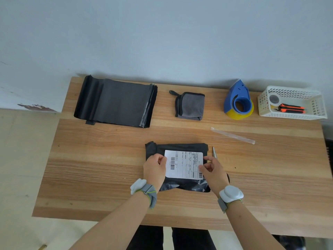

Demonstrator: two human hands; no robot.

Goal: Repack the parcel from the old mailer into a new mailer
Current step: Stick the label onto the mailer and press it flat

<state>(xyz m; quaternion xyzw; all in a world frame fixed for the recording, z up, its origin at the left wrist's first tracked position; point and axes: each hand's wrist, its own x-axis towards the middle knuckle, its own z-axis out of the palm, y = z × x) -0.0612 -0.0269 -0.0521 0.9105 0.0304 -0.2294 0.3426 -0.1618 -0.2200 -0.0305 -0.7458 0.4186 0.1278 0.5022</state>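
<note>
- Head view, table: wood-grain top against a pale wall.
- Mailer, black, flat at front centre; far-left corner folded up; white label on top, barcodes at both ends.
- Left hand: resting on the mailer's left part, fingertips curled at the label's left edge, apparently pinching or pressing it; exact contact not resolvable.
- Right hand: over the mailer's right edge, thumb and forefinger nipped together at the label's right edge beside the barcode; whether on label or film, cannot tell.
- Blade, thin and metallic, lying just beside the mailer's right edge, partly hidden behind the right hand.
- Step in hand, judged: working the label or steadying the mailer. Best done with the film pinned flat by one hand, the other pulling low and slow along the edge to avoid tearing.
- Stack of black mailers, far left.
- Grey cloth, folded, far centre.
- Tape dispenser, blue and yellow, far right.
- White basket, rightmost, holding an orange-and-black tool.
- Clear strip, loose, between dispenser and mailer.
</note>
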